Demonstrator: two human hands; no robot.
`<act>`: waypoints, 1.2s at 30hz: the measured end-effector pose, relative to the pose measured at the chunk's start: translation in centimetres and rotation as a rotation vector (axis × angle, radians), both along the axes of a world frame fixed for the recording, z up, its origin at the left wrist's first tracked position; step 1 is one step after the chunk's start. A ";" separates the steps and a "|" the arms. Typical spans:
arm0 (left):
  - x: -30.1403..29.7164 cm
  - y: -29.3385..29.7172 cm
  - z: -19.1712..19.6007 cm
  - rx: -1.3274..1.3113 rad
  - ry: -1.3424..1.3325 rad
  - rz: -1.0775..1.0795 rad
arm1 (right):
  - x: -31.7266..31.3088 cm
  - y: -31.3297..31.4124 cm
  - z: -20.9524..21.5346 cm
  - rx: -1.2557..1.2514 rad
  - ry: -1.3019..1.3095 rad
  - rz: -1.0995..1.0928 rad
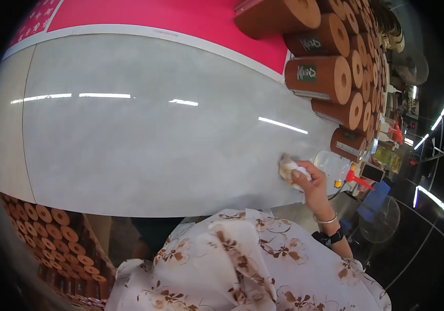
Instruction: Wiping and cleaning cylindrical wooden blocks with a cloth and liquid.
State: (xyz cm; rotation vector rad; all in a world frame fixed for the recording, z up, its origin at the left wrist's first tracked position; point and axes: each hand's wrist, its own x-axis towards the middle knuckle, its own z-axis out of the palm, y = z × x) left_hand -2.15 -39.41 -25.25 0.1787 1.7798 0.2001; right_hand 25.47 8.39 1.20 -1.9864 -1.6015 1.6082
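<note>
My right hand [314, 185] is closed around a crumpled white cloth [289, 168] with brownish stains. It presses the cloth against the shiny pale grey tabletop [149, 140], near the right end. Just beyond my knuckles lies a clear spray bottle [331, 164] with a red trigger head. A bangle and a dark wristband circle my right wrist. My left hand does not show; the white flowered fabric [243, 259] of my clothing fills the lower middle.
Brown cylinders [318, 78] with round end holes are stacked along the right, some on the grey top, some on a pink surface [154, 13] at the far side. More such cylinders [56, 233] stand in a box at lower left. Beyond the right end is a fan [380, 220].
</note>
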 end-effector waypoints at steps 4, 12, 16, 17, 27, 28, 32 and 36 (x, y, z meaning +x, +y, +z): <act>-1.3 0.4 -0.4 -0.009 0.020 -0.045 | -1.0 -1.5 2.1 -0.023 0.049 -0.032; -6.0 4.1 -5.2 0.161 0.251 -0.201 | 6.5 -8.6 0.2 0.335 0.203 -0.265; -10.0 7.5 -1.4 0.247 0.458 -0.199 | 8.7 -13.3 -2.1 0.309 0.421 -0.235; -10.6 9.0 0.8 0.297 0.514 -0.182 | 8.7 -14.1 -2.4 0.327 0.456 -0.256; -4.6 32.2 21.8 1.481 0.799 -0.816 | 12.2 -21.4 0.5 0.625 0.464 -0.378; -3.0 34.6 20.4 1.463 0.886 -0.918 | 13.0 -22.5 0.7 0.631 0.464 -0.376; 9.2 38.8 16.9 1.407 0.855 -1.254 | 16.1 -27.1 1.2 0.716 0.313 -0.632; 18.0 33.0 20.5 1.460 -0.685 -1.316 | 17.1 -29.4 0.6 0.698 0.329 -0.749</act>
